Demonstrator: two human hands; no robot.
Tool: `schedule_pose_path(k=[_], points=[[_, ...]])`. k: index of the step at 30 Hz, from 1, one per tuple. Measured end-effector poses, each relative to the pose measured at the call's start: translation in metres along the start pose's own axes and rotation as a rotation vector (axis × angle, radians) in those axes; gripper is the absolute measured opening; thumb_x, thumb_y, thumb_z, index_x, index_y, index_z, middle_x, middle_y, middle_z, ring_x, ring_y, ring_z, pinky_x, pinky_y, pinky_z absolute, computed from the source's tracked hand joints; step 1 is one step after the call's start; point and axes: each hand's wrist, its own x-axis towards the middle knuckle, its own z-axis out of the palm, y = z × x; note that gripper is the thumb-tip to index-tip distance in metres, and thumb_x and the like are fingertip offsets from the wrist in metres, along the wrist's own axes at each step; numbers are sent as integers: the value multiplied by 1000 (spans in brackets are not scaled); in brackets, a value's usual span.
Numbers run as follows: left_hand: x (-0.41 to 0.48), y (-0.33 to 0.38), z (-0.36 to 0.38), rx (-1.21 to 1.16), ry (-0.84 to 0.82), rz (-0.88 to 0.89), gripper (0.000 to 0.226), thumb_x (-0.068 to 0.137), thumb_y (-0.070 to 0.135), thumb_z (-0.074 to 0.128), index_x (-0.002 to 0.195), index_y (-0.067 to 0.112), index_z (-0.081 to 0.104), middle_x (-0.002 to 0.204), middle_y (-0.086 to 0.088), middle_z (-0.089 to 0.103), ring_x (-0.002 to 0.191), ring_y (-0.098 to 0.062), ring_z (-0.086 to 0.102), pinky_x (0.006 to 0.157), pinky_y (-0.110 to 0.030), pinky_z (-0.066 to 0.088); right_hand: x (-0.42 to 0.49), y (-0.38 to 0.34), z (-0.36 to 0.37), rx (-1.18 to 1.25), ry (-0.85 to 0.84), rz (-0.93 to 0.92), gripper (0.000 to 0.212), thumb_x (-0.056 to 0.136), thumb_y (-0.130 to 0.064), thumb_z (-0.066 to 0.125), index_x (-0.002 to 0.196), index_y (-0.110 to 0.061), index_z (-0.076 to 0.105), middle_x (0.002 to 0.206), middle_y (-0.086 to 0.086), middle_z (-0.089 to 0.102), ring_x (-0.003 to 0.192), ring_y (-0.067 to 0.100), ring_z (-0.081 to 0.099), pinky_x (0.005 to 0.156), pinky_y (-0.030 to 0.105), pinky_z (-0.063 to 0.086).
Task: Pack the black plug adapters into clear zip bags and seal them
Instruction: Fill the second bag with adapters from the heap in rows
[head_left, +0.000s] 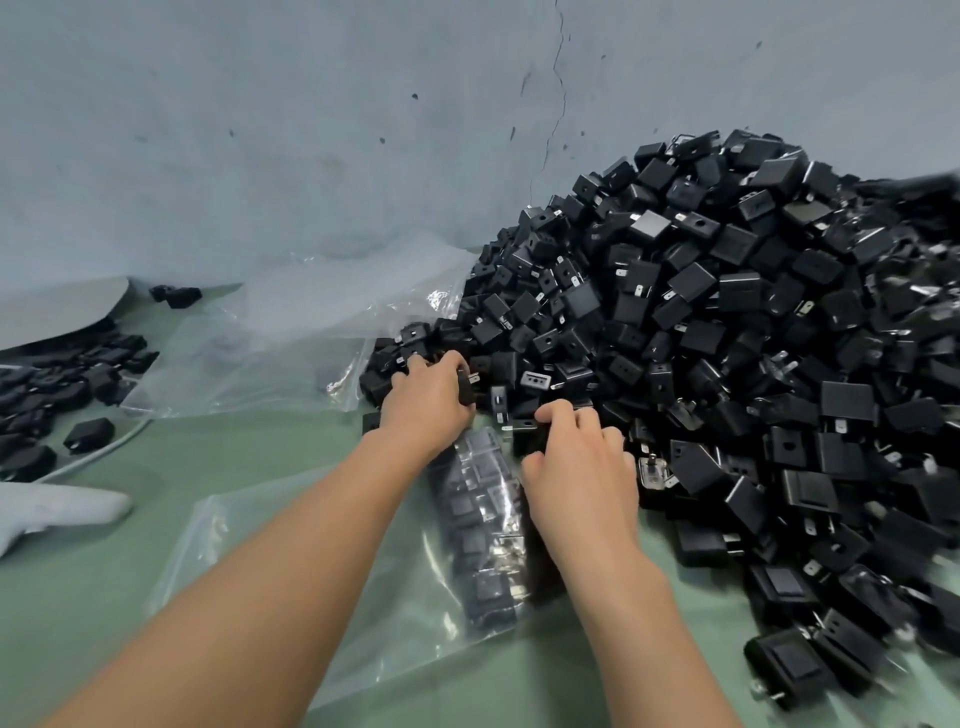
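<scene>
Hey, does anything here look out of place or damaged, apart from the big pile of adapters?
Two things stand out. A thin crack runs down the blue-grey wall above the pile of adapters. Two stray adapters also lie by the wall at the far left, well apart from the pile. Nothing else looks damaged.

The rear of the scene is a pale blue-grey wall with a matte, uneven finish. A thin dark crack runs down it from the top edge, right of centre, and small dark chips and scuffs are scattered across its surface. The wall meets a flat, pale green worktop, which extends to the near edge. Lighting is soft and even, with only faint shadows. At the worktop's left edge lies a light grey sheet.
</scene>
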Motion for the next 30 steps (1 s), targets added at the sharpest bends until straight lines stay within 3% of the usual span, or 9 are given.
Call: schedule_pose_path(k=[3, 5, 8, 14, 18, 21, 24, 27, 30], points=[[0, 7, 3, 19, 12, -15, 39, 92, 40, 66, 124, 27, 47, 122, -14, 47, 86, -34, 56, 70, -39, 45, 2, -2, -2, 50, 16, 24, 38, 99, -27, 44, 137, -28, 40, 133, -1, 49, 117, 25, 46, 95, 38, 38], [0, 13, 8, 18, 31, -29, 38, 92, 39, 65, 122, 26, 46, 124, -14, 47, 87, -33, 56, 69, -39, 44, 1, -4, -3, 87, 47, 44, 39, 100, -31, 42, 139, -28, 40, 132, 0, 49, 116, 26, 46, 95, 40, 40], [-1, 20, 12, 12, 84, -57, 37, 92, 24, 63, 125, 24, 46, 127, -15, 45, 97, -35, 58, 68, -39, 42, 2, -7, -5, 165, 87, 59, 38, 101, -33, 41, 139, -30, 41, 130, -1, 48, 113, 23, 46, 95, 39, 41], [5, 9, 8, -134, 56, 33, 42, 85, 3, 58, 120, 26, 48, 113, -6, 48, 68, -20, 56, 52, -30, 39, 9, -9, -9, 402, 145, 67, 33, 99, -29, 44, 131, -33, 50, 126, -6, 50, 110, 17, 46, 96, 43, 43], [14, -9, -21, -711, 19, -79, 32, 86, -3, 61, 104, 24, 55, 97, -4, 59, 68, -16, 61, 41, -20, 46, 10, -24, -16, 826, 158, 63, 27, 98, -25, 46, 119, -39, 56, 117, -17, 55, 105, 7, 56, 95, 37, 48], [-2, -17, -55, -1301, -152, -235, 28, 88, 1, 65, 105, 23, 60, 103, -14, 65, 83, -25, 66, 47, -24, 51, 11, -37, -20, 1211, 51, 180, 25, 98, -23, 48, 111, -41, 59, 108, -15, 61, 87, -4, 59, 79, 16, 52], [-32, -13, -75, -1653, -301, -150, 28, 87, 6, 68, 103, 29, 63, 105, -11, 73, 88, -21, 73, 49, -23, 53, 8, -48, -16, 1631, -197, 478, 18, 101, -30, 50, 115, -34, 60, 124, -4, 62, 109, 9, 61, 96, 32, 52], [-65, -1, -76, -1253, -248, 64, 27, 79, 17, 75, 97, 35, 67, 99, -1, 74, 83, -15, 70, 63, -28, 56, 2, -59, -7, 1918, -495, 626, 41, 98, -43, 44, 132, -23, 56, 130, 12, 64, 109, 29, 65, 97, 49, 50], [-94, 2, -66, -685, -14, 289, 29, 78, 26, 77, 101, 38, 64, 99, 7, 70, 90, -6, 66, 82, -25, 53, -2, -68, -1, 2021, -618, 654, 38, 94, -49, 43, 111, -24, 65, 106, 8, 73, 92, 24, 71, 82, 36, 53]])
